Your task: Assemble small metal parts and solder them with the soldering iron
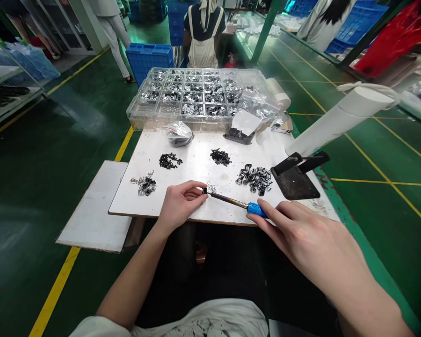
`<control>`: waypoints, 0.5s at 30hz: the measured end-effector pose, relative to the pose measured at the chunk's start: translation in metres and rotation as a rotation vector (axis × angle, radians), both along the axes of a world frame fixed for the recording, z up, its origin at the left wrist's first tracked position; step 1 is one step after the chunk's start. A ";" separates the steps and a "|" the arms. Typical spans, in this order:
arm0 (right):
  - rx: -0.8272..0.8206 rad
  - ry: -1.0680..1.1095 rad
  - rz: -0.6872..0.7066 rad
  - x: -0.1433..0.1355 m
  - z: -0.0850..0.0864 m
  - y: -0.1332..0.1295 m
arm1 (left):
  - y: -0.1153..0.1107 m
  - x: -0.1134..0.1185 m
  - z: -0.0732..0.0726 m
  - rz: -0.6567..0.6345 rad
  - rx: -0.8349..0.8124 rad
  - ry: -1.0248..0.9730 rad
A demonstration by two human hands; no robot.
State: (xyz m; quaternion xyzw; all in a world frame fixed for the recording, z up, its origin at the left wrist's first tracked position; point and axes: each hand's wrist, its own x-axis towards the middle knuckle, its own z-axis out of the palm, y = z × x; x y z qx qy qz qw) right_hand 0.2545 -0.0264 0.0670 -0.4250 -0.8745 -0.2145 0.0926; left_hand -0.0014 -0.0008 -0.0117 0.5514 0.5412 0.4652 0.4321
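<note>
Here, L fingers (203,191) pinch blk part (205,191), R fingers (255,209) clamp blue tool (230,201); white tabletop (196,161), green floor (91,135).

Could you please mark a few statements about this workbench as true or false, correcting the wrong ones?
1. The right hand holds a blue-handled tool. True.
2. The left hand lies open and flat. False: the left hand pinches a small black part.
3. The clear compartment tray sits at the far end of the white tabletop. True.
4. The large white tube rises on the left side. False: the tube is on the right.
</note>
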 end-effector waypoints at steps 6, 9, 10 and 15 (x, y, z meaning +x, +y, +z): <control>-0.010 -0.018 -0.037 -0.011 0.006 -0.011 | 0.000 0.000 0.000 0.010 0.007 0.014; -0.014 -0.025 -0.056 -0.014 0.006 -0.016 | -0.001 -0.001 0.000 0.009 0.003 0.017; -0.015 -0.027 -0.058 -0.014 0.006 -0.017 | -0.001 -0.001 0.001 0.010 0.002 0.016; -0.012 -0.023 -0.052 -0.016 0.006 -0.018 | -0.001 -0.001 0.000 0.009 0.003 0.014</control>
